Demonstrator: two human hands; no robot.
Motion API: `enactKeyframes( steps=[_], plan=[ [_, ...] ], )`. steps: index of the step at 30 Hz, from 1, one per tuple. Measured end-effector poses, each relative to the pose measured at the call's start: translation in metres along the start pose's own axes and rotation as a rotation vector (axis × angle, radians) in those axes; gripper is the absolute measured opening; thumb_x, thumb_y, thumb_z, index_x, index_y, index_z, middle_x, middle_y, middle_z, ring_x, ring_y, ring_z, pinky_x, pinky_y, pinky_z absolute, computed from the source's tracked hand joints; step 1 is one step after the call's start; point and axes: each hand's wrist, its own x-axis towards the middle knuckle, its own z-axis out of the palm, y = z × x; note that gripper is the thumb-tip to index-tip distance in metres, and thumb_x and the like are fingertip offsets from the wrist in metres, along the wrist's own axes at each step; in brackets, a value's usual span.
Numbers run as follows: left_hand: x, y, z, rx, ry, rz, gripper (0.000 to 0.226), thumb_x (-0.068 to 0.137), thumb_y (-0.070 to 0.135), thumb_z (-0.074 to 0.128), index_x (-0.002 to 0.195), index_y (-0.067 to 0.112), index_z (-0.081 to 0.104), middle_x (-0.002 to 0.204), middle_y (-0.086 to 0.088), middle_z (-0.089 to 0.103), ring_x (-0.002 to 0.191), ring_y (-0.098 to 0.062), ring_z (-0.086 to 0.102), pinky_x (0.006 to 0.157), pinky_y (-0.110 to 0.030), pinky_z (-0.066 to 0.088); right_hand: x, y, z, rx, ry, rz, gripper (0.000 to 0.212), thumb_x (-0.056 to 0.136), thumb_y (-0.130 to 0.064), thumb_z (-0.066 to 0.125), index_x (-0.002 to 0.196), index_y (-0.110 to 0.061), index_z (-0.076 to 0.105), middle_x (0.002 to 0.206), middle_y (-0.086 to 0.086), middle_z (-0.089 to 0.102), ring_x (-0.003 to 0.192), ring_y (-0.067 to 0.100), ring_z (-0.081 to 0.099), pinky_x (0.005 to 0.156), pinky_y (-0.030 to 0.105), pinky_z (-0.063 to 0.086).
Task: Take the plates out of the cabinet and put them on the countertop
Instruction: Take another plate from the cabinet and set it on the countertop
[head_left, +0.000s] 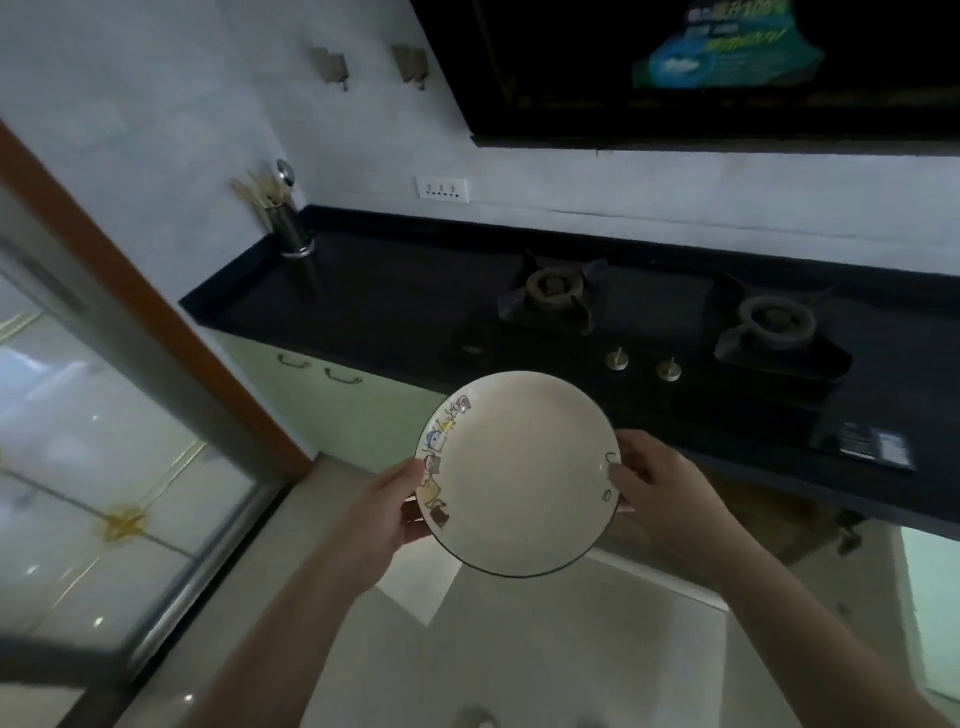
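A round white plate (519, 475) with a dark rim and small cartoon drawings along its left edge is held in the air in front of me, just short of the black countertop (374, 291). My left hand (387, 512) grips its left edge from below. My right hand (657, 486) holds its right edge, thumb on the plate's face. The plate is tilted toward me. Pale green cabinet doors (322, 384) with metal handles sit under the counter at the left; an open cabinet shows dimly below the counter at the right.
A two-burner gas hob (670, 317) with two knobs is set into the counter. A steel holder with chopsticks (291, 223) stands in the far left corner. A black range hood (701, 73) hangs overhead. A sliding glass door frame (130, 332) is at my left.
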Motion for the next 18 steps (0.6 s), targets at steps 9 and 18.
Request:
enactKeyframes(
  steps=[9, 18],
  plan=[
    [-0.064, -0.009, -0.064, -0.340, 0.155, -0.006, 0.031, 0.086, 0.030, 0.060, 0.106, 0.012, 0.077, 0.110, -0.014, 0.074, 0.087, -0.024, 0.072, 0.069, -0.036, 0.060, 0.006, -0.050, 0.057, 0.109, -0.216, -0.186, 0.039, 0.091, -0.021, 0.054, 0.102, -0.057, 0.060, 0.081, -0.025, 0.070, 0.071, -0.007, 0.066, 0.056, 0.013, 0.052],
    [-0.080, -0.023, -0.156, -0.414, 0.209, 0.051, 0.029, 0.086, 0.033, 0.062, 0.107, 0.018, 0.076, 0.105, -0.012, 0.075, 0.085, -0.025, 0.074, 0.069, -0.035, 0.060, -0.002, -0.115, 0.137, 0.133, -0.269, -0.237, 0.036, 0.093, -0.014, 0.050, 0.088, -0.046, 0.066, 0.080, -0.009, 0.070, 0.066, 0.005, 0.068, 0.056, 0.018, 0.053]
  ],
)
